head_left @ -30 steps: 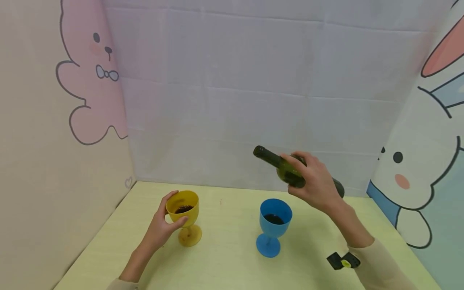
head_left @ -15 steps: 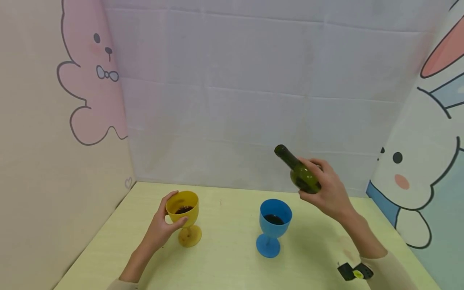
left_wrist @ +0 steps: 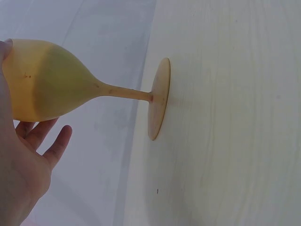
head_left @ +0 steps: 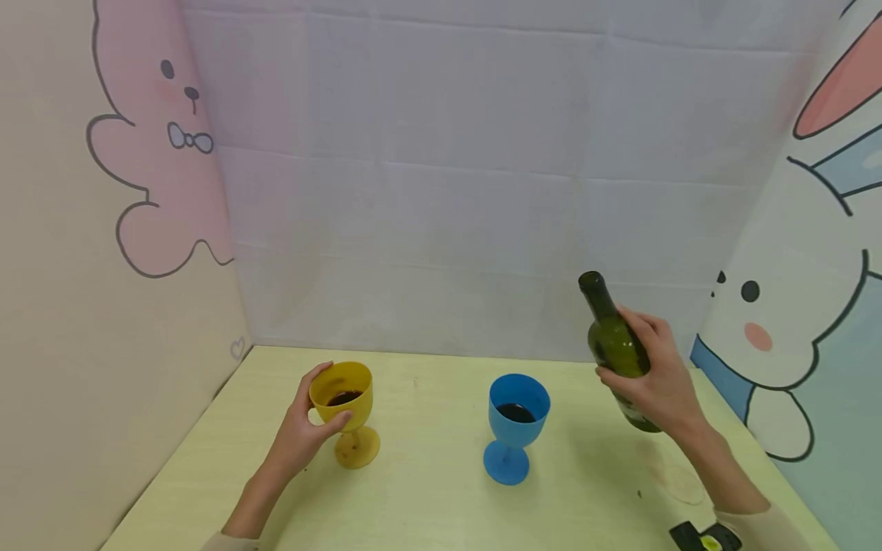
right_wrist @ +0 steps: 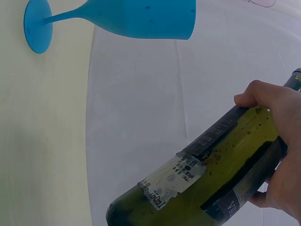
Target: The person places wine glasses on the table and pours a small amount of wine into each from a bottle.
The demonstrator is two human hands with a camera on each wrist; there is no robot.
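My left hand holds the bowl of a yellow goblet, thumb on its near side and fingers around the far side. Dark liquid lies in the goblet, and its foot rests on the table in the left wrist view. My right hand grips a green glass wine bottle around its upper body. The bottle leans with its neck up and to the left, raised off the table. A torn white label shows in the right wrist view. Between the hands stands an upright blue goblet, also with dark liquid inside.
The pale yellow table meets a white cloth backdrop behind. Walls with a pink cartoon figure and a white rabbit flank it. A faint ring-shaped stain marks the table under the right forearm.
My right hand has carried the bottle to the right, away from the blue goblet, and tipped it from nearly level to more upright. The left hand keeps holding the yellow goblet.
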